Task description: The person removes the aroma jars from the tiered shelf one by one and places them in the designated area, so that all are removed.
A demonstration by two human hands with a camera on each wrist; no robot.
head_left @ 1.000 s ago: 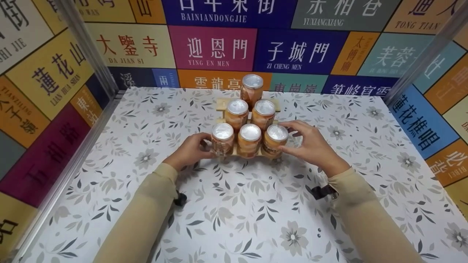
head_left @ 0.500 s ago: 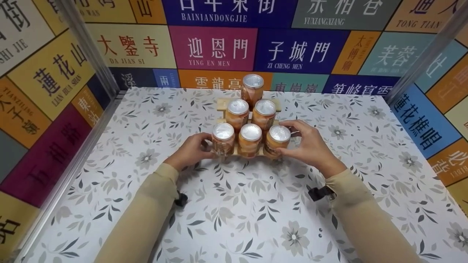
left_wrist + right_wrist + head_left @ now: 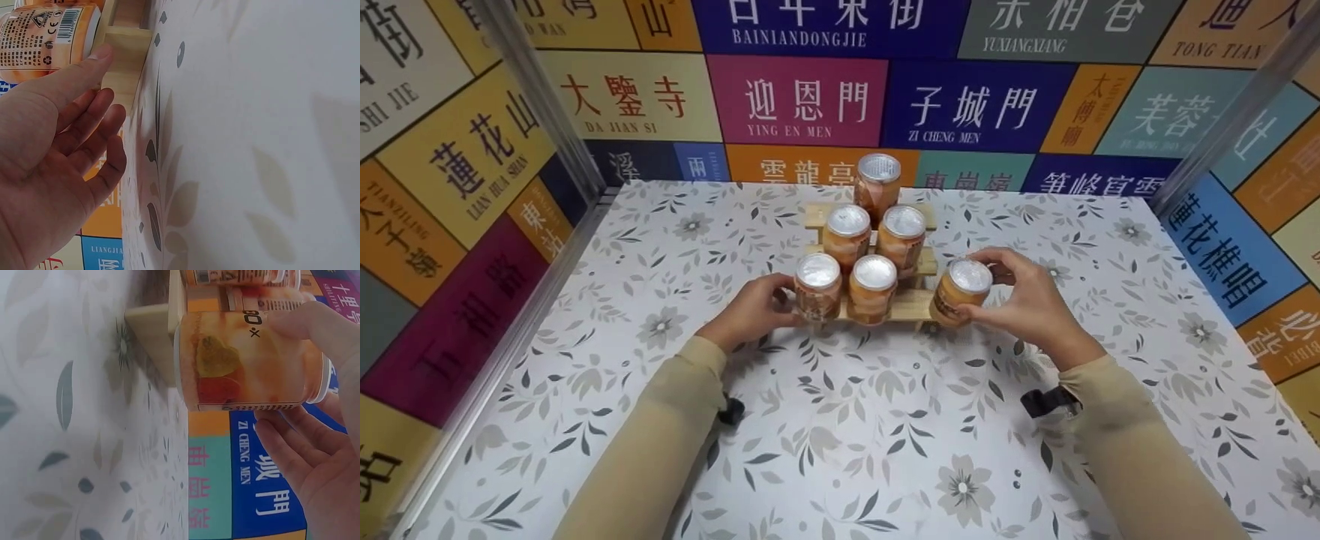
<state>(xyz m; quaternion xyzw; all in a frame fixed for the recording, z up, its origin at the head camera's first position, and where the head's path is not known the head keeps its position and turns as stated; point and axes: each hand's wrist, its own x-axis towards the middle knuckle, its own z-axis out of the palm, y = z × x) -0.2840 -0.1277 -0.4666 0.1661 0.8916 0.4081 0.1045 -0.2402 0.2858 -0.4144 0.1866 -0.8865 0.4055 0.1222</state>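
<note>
My right hand grips an orange canned drink with a silver lid, thumb in front and fingers behind. In the head view it leans slightly at the right end of the front step of a small wooden stepped rack. My left hand is beside the left front can. In the left wrist view its thumb lies near that can's base, its other fingers loosely bent and holding nothing. The middle front can stands upright between them.
Two more cans stand on the middle step, including the left one, and one top can at the back. A white floral tablecloth covers the table. A colourful lettered wall rises behind it.
My right hand has moved to the right with the right front can, opening a gap beside the middle front can. The left hand and the other cans have stayed in place.
</note>
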